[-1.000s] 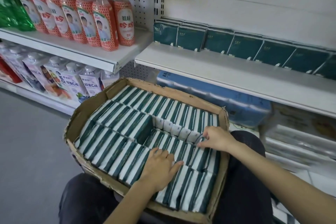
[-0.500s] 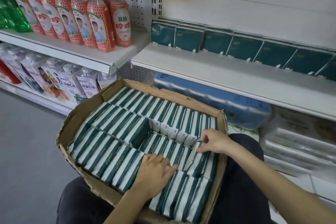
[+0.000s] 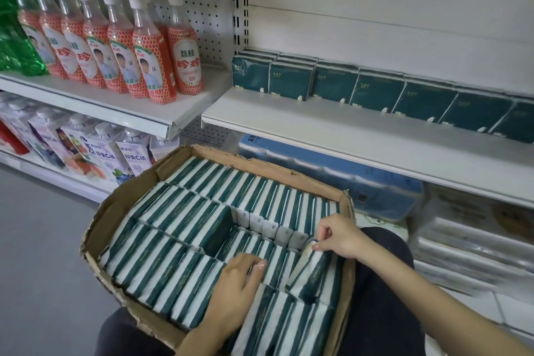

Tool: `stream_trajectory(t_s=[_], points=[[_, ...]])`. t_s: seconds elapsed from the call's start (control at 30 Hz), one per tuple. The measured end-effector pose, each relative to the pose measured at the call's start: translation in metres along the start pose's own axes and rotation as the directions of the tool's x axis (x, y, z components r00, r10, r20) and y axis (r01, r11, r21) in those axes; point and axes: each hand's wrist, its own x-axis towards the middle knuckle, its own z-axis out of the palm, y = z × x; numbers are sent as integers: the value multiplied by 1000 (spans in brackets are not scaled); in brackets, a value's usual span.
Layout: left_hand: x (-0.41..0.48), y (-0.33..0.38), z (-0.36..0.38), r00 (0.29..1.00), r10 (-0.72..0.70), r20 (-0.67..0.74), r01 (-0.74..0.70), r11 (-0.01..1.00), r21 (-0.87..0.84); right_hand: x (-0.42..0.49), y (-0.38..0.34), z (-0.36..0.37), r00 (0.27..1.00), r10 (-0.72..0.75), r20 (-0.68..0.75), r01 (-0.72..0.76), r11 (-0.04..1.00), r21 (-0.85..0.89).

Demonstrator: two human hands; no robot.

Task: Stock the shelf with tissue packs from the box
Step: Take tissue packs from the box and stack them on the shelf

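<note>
Green-and-white tissue pack (image 3: 310,271) leans up, pinched by the right hand (image 3: 338,237); the left hand (image 3: 235,277) lies flat on other packs (image 3: 179,269). Next, probably lift it onto the shelf (image 3: 318,130).

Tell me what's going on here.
A person has a cardboard box on their lap, packed with green-and-white tissue packs. Their right hand pinches the end of one pack near the box's right wall, and that pack is tipped up out of its row. The left hand rests on the packs beside it. The shelf above holds a row of shelved packs along its back.
</note>
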Motion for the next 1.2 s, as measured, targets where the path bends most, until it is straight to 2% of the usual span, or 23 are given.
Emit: stream_trajectory(t_s=[0.1,0.2,0.33,0.43,0.53,0.67,0.77,0.9,1.2], points=[[3,24,-8,994,-15,-109,-1,990,-144,-3,-10,-18,996,47,-73,-30,977,213],[10,48,-14,993,-4,-122,-25,973,-232,-8,-26,-41,988,108,-113,-41,875,483],[34,78,-20,993,22,-118,-57,953,-298,-8,-43,-64,976,120,-184,15,800,600],[62,100,-30,982,98,-159,-150,923,-355,-7,-54,-76,950,136,-280,96,726,681],[90,117,-42,978,115,-175,-177,899,-400,-3,-62,-91,884,127,-449,214,745,632],[126,147,-59,977,131,-169,-195,867,-458,12,-62,-110,787,45,-615,360,777,517],[152,162,-64,988,105,-112,-144,886,-440,31,-55,-122,733,33,-680,355,834,423],[185,170,-62,992,113,-47,-123,923,-366,63,-31,-137,682,134,-719,317,832,455],[289,165,-54,995,69,-75,-82,980,-183,130,17,-169,590,190,-785,266,872,411]])
